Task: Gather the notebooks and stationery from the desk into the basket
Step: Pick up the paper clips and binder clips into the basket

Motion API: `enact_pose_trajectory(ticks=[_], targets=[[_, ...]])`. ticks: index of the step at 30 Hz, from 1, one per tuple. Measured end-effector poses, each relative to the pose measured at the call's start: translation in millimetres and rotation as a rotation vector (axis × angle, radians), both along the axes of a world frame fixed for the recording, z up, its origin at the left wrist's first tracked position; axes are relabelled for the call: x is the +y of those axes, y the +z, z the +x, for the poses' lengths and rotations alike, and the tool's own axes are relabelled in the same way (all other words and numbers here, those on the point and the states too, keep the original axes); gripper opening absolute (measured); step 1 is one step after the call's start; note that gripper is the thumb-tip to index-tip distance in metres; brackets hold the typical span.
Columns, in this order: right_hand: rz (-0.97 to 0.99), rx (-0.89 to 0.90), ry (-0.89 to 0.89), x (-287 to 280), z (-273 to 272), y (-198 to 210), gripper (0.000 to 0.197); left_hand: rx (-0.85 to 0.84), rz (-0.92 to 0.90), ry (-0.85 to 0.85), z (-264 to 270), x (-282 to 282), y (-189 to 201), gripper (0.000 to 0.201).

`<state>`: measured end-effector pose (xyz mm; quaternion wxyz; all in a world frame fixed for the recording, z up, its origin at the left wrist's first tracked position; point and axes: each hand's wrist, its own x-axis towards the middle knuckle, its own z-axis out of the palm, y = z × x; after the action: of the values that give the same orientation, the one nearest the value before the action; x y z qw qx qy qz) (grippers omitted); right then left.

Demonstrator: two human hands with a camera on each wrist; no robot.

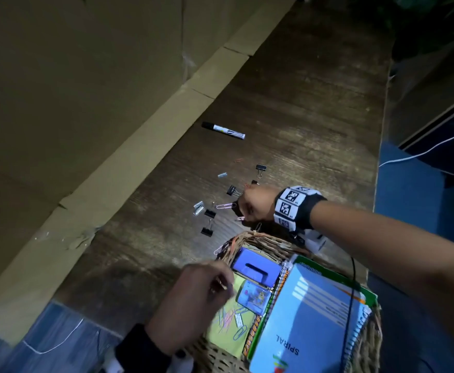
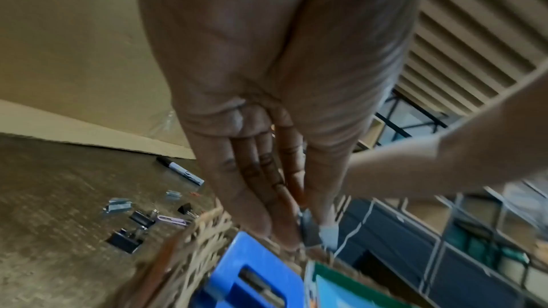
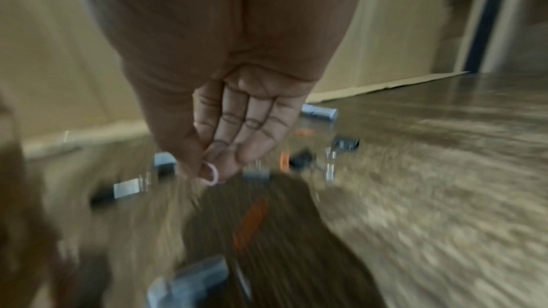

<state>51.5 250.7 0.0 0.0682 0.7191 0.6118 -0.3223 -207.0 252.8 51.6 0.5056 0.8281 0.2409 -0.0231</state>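
A wicker basket point(image 1: 260, 239) point(image 2: 207, 226) at the desk's near end holds a blue spiral notebook point(image 1: 309, 319), a blue hole punch point(image 1: 256, 269) point(image 2: 252, 273), yellow notes and loose paper clips point(image 1: 231, 320). My left hand point(image 1: 224, 281) point(image 2: 293, 231) hovers over the basket, thumb against the fingers on something thin that looks like a paper clip. My right hand point(image 1: 244, 215) point(image 3: 207, 170) is just beyond the rim and pinches a pink paper clip point(image 3: 211, 176). On the desk lie a marker point(image 1: 223, 130) point(image 2: 181, 171), several binder clips point(image 1: 207, 231), staple strips point(image 1: 198, 207) and another pink clip point(image 1: 225, 205).
A cardboard wall point(image 1: 86, 103) runs along the desk's left side. The desk's right edge point(image 1: 379, 157) drops to a blue floor with a white cable point(image 1: 422, 152). The right wrist view is blurred by motion.
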Motion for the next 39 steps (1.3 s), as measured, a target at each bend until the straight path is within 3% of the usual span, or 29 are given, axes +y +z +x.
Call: enact_pose_trajectory(ticks=[3, 6, 11, 15, 19, 22, 26, 30, 36, 39], targets=[[0.089, 0.111, -0.119, -5.5, 9.1, 16.3, 0.016, 0.098, 0.087, -0.126, -4.6, -22.8, -7.1, 0.005], [0.128, 0.234, -0.147, -16.5, 10.1, 37.6, 0.021, 0.110, 0.189, -0.112, -12.4, -29.6, -16.5, 0.018], [0.038, 0.441, -0.100, -56.2, -34.9, 59.4, 0.019, 0.022, 0.208, 0.131, -40.0, -17.1, -25.7, 0.022], [-0.018, 0.513, -0.003, -89.6, -85.9, 53.2, 0.023, 0.083, 0.317, 0.242, -62.5, -11.2, -54.8, 0.032], [-0.036, 0.447, 0.053, -109.8, -110.1, 44.5, 0.029, 0.222, 0.190, 0.169, -65.8, -16.4, -76.4, 0.042], [0.027, 0.333, -0.026, -115.3, -99.0, 45.8, 0.028, 0.326, 0.206, 0.151, -61.4, -18.2, -78.5, 0.045], [0.185, 0.220, -0.224, -118.3, -61.3, 59.1, 0.021, 0.287, 0.092, 0.156, -63.9, -24.3, -86.5, 0.047], [0.300, 0.063, -0.343, -105.1, -22.8, 59.8, 0.023, 0.265, 0.125, 0.103, -61.4, -39.3, -89.5, 0.053], [0.068, -0.006, -0.203, -67.9, 7.9, 25.4, 0.027, 0.200, 0.133, 0.051, -55.6, -43.9, -90.3, 0.045], [-0.029, -0.025, -0.064, -54.2, 13.3, 9.5, 0.032, 0.181, 0.061, 0.140, -44.6, -28.5, -83.2, 0.044]])
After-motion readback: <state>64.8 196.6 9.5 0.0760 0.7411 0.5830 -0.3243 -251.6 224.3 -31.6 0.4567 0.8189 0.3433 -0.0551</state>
